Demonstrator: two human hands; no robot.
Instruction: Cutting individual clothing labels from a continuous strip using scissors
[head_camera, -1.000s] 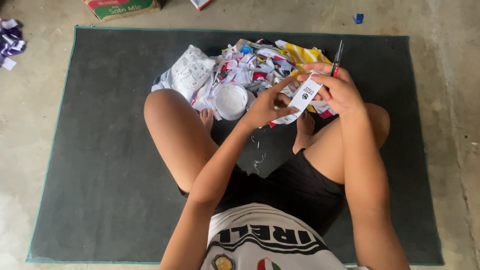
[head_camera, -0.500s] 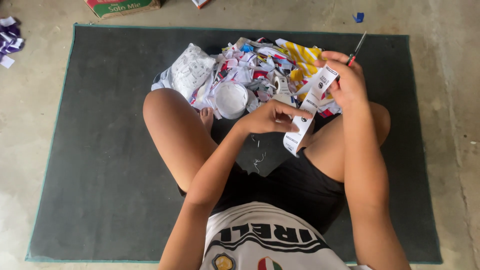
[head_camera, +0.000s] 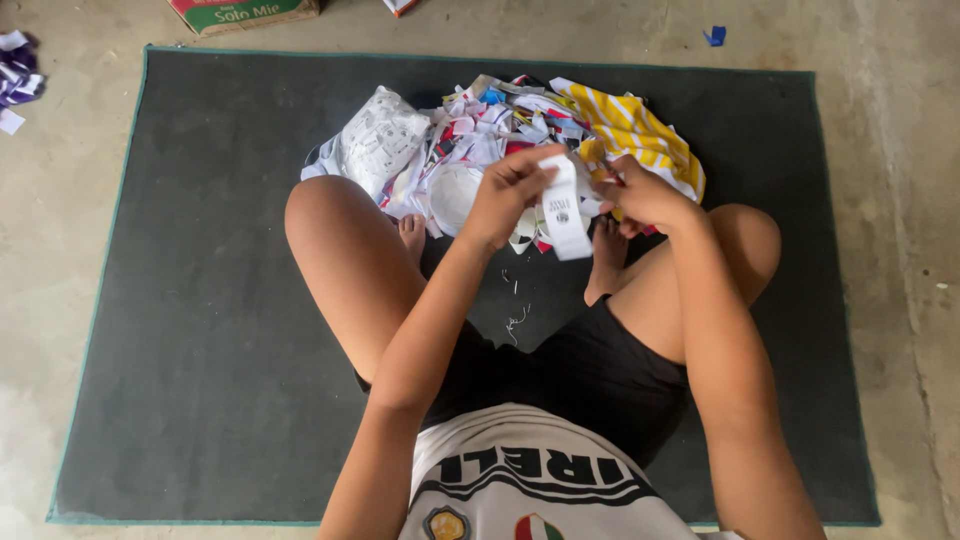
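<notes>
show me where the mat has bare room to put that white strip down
Bare mat lies wide beside the left knee, and a narrower band runs past the right knee toward the mat's edge. It is crowded ahead of the feet, where the scrap pile sits under the left hand and white strip.

Label strip (head_camera: 563, 208): white with small dark print. Scrap pile (head_camera: 500, 125): mostly white pieces, mixed with red, black and blue bits. Striped cloth (head_camera: 635, 130): yellow with white stripes. Round lid (head_camera: 455, 195): white. Mat (head_camera: 200, 300): dark grey with a green edge. Floor (head_camera: 900, 200): grey-beige concrete. Cardboard box (head_camera: 245, 12): green and red. Shorts (head_camera: 590, 370): black. Shirt (head_camera: 530, 480): white with black lettering.
</notes>
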